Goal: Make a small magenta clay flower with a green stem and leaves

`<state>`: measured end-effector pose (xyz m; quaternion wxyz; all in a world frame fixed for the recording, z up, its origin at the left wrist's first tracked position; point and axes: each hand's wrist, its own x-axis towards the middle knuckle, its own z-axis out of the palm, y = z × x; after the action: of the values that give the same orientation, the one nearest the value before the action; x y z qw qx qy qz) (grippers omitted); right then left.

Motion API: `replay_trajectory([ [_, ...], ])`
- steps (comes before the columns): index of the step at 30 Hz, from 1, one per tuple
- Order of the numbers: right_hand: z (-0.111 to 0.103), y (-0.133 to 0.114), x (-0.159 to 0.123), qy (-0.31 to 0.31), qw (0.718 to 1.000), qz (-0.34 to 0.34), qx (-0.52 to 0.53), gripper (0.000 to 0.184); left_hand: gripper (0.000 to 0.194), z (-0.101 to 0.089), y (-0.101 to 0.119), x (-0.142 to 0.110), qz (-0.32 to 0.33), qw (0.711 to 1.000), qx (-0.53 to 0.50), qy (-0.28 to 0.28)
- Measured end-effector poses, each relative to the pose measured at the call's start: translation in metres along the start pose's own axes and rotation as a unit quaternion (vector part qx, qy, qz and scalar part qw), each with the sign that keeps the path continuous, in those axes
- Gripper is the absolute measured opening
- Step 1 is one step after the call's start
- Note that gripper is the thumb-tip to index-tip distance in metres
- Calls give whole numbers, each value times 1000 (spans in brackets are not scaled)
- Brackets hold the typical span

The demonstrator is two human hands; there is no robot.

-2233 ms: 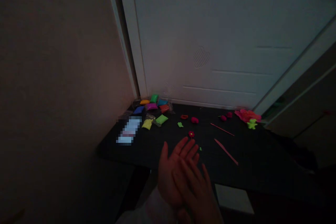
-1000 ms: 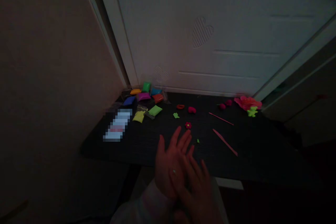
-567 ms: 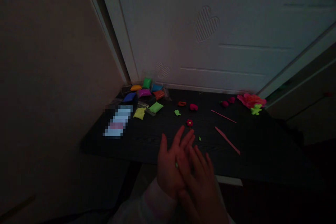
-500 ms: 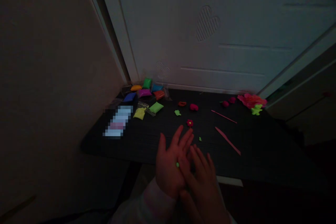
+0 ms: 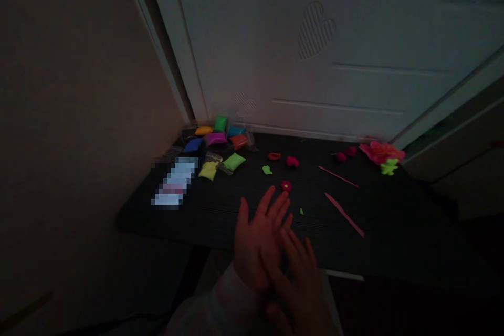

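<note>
My left hand [image 5: 255, 239] is held palm up at the table's front edge, fingers spread and stretched out. Across its palm lie the straight fingers of my right hand [image 5: 301, 278], the index finger pressed against the palm. No clay shows on the palm now; whatever is under that finger is hidden. Just beyond my left fingertips is a small red clay flower [image 5: 285, 186] with a yellow middle. A tiny green clay piece [image 5: 301, 211] lies right of it. Farther back are a light green clay piece [image 5: 267, 170], an orange-red ring-like piece [image 5: 274, 156] and a crimson lump [image 5: 292, 161].
Several bags of coloured clay [image 5: 216, 138] sit at the back left of the dark table [image 5: 220, 210], beside a blurred-out bright rectangle [image 5: 175, 181]. Two pink modelling tools [image 5: 344, 214] lie to the right. A pink flower [image 5: 381, 153] and yellow-green figure [image 5: 389, 167] stand by the door.
My right hand has slid down and left over the left palm. The small green clay ball that showed on the palm is now covered. The view has shifted slightly.
</note>
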<state>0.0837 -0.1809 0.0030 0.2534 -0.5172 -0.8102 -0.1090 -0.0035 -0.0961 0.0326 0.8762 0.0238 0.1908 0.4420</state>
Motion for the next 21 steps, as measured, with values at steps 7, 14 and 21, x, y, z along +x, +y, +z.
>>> replay_trajectory([
  [7,3,1,10,10,993,91,75,37,59,-6,-7,5,-22,1000,-7,13],
  [14,9,23,18,19,970,185,158,15,56,-7,-2,7,10,998,19,53],
  [21,20,58,28,-11,979,201,33,16,43,-23,26,20,169,965,151,136],
])
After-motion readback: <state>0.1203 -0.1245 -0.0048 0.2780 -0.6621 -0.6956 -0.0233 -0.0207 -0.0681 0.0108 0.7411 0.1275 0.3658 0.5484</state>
